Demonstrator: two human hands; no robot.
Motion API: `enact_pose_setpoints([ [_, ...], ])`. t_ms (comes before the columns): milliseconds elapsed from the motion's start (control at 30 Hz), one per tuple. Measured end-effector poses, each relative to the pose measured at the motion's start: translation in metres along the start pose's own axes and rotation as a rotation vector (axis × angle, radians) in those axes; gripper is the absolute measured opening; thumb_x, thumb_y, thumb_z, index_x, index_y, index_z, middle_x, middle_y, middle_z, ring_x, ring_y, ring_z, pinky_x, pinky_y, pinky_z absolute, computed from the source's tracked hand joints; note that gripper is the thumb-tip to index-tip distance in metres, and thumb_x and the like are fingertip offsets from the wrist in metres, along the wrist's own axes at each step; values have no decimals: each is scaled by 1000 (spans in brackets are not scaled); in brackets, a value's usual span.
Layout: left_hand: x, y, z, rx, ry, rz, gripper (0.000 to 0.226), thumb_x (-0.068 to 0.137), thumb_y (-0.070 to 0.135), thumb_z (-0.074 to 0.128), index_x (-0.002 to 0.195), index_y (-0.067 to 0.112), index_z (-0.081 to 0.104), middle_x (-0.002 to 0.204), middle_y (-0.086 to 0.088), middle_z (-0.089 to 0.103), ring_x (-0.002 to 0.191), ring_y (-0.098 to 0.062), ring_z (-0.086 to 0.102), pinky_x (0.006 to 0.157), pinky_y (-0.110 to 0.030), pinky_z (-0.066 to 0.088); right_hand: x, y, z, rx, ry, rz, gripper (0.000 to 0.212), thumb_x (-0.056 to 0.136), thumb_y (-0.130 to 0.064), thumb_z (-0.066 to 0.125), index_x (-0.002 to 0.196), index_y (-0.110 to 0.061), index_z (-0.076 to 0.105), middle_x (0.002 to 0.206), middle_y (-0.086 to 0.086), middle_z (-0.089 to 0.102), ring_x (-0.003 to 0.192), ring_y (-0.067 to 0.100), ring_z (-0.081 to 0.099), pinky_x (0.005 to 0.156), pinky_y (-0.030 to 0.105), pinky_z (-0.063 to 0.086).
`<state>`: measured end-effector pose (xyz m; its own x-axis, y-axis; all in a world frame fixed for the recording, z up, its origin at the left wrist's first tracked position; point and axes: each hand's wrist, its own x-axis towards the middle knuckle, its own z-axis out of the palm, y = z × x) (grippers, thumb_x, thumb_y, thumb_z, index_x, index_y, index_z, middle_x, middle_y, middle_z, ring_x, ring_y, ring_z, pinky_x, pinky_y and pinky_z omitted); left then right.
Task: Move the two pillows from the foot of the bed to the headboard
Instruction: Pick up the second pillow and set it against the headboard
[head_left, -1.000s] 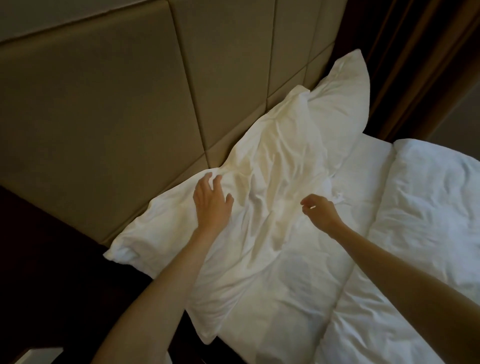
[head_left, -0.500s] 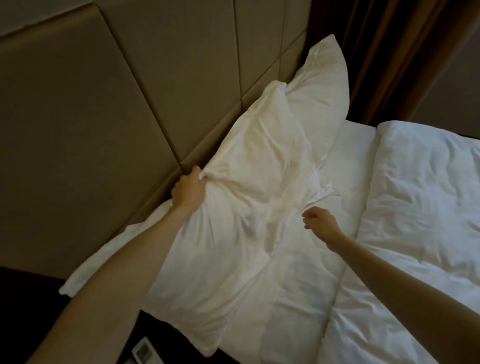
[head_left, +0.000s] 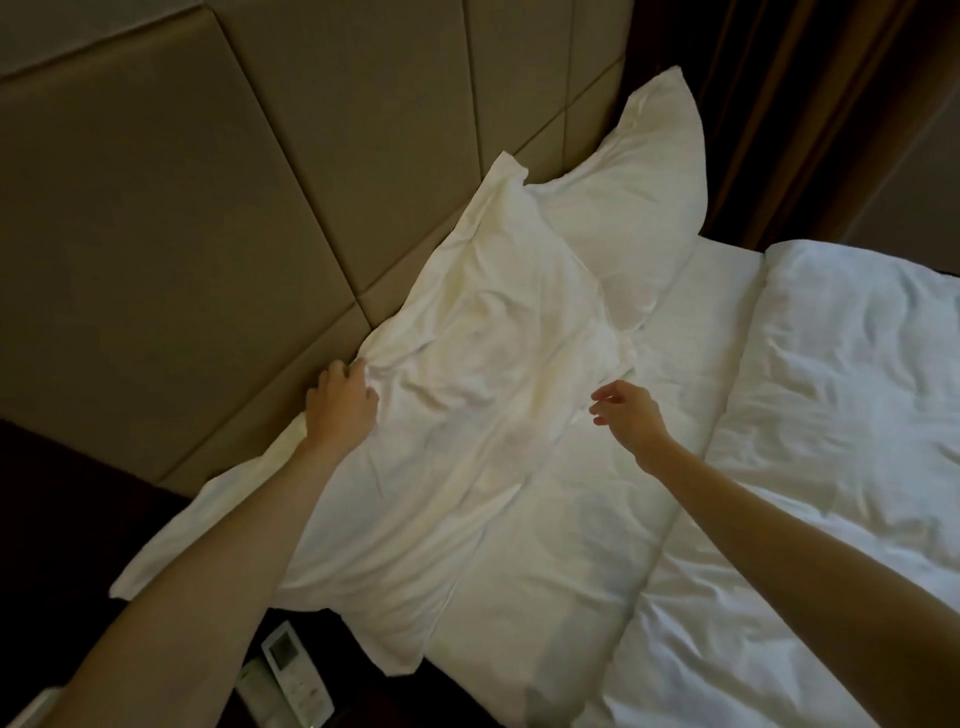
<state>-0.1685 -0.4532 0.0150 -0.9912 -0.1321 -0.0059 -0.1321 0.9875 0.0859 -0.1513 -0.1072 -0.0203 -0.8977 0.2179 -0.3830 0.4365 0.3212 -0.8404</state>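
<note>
Two white pillows lean against the padded beige headboard (head_left: 208, 234). The near pillow (head_left: 467, 405) is large and wrinkled and lies partly over the far pillow (head_left: 644, 197), which stands at the bed's far corner. My left hand (head_left: 340, 408) grips the near pillow's upper edge, next to the headboard. My right hand (head_left: 626, 410) hovers just above the pillow's right side, fingers loosely apart, holding nothing.
A white duvet (head_left: 841, 415) covers the bed to the right. A white remote control (head_left: 296, 670) lies on the dark nightstand at lower left. Brown curtains (head_left: 810, 104) hang beyond the far pillow.
My right hand has let go of the pillow's corner and opened. My left hand still grips the upper edge, and the pillow has settled lower against the headboard.
</note>
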Motion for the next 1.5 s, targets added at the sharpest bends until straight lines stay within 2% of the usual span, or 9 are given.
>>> enact_pose_setpoints([
  [300, 4, 86, -36, -115, 59, 137, 41, 97, 18, 41, 137, 11, 46, 139, -13, 46, 123, -32, 45, 96, -44, 40, -2, 12, -48, 89, 79, -23, 25, 86, 1, 43, 99, -6, 63, 93, 13, 70, 82, 23, 63, 57, 24, 42],
  [667, 159, 150, -12, -87, -42, 209, 59, 95, 32, 48, 147, 20, 25, 154, -16, 18, 136, -42, 24, 104, -49, 32, 110, 25, -2, 244, 128, 168, 27, 87, -2, 48, 112, -6, 59, 115, 19, 63, 86, 24, 60, 60, 24, 44],
  [800, 202, 171, 15, -166, -40, 221, 71, 88, 48, 55, 148, 35, 18, 147, -18, 25, 121, -44, 36, 96, -48, 36, 162, 40, 18, 309, 78, 291, 44, 90, -15, 50, 134, -19, 45, 139, 14, 47, 103, 27, 55, 76, 35, 48],
  [867, 207, 177, 31, -67, -51, 210, 83, 84, 60, 54, 149, 40, 8, 143, -20, 26, 114, -43, 41, 94, -49, 38, 180, 47, 27, 323, 26, 346, 51, 93, -22, 50, 141, -27, 36, 144, 13, 42, 112, 30, 50, 86, 44, 46],
  [1000, 217, 170, 54, 20, -14, 227, 91, 80, 63, 57, 150, 42, 2, 127, -19, 35, 98, -39, 48, 87, -47, 40, 213, 61, 53, 370, -83, 392, 63, 95, -37, 49, 149, -40, 17, 159, 4, 21, 139, 36, 29, 105, 63, 32],
  [1100, 227, 164, 62, 72, 21, 267, 89, 82, 61, 56, 150, 42, 3, 123, -17, 35, 97, -38, 47, 86, -47, 40, 234, 56, 78, 429, -201, 388, 70, 93, -56, 43, 149, -49, 2, 163, -4, 8, 147, 31, 16, 108, 65, 25],
  [1200, 236, 169, 65, 103, 14, 284, 86, 83, 59, 57, 150, 42, 6, 129, -17, 34, 106, -38, 45, 91, -47, 38, 249, 53, 89, 377, -261, 371, 72, 93, -59, 37, 150, -46, -6, 163, -5, 2, 148, 28, 13, 113, 62, 20],
  [1333, 248, 180, 66, 158, -47, 272, 84, 85, 54, 58, 150, 40, 7, 141, -18, 29, 119, -37, 42, 96, -48, 37, 252, 66, 76, 346, -282, 339, 68, 96, -46, 44, 151, -43, 4, 162, -6, 9, 147, 27, 17, 112, 54, 22],
  [1500, 241, 181, 48, 169, -95, 257, 74, 89, 54, 51, 150, 40, 11, 137, -18, 36, 119, -35, 44, 94, -46, 39, 236, 72, 44, 350, -58, 314, 54, 95, -14, 48, 147, -20, 36, 154, 10, 33, 136, 32, 38, 106, 42, 34],
])
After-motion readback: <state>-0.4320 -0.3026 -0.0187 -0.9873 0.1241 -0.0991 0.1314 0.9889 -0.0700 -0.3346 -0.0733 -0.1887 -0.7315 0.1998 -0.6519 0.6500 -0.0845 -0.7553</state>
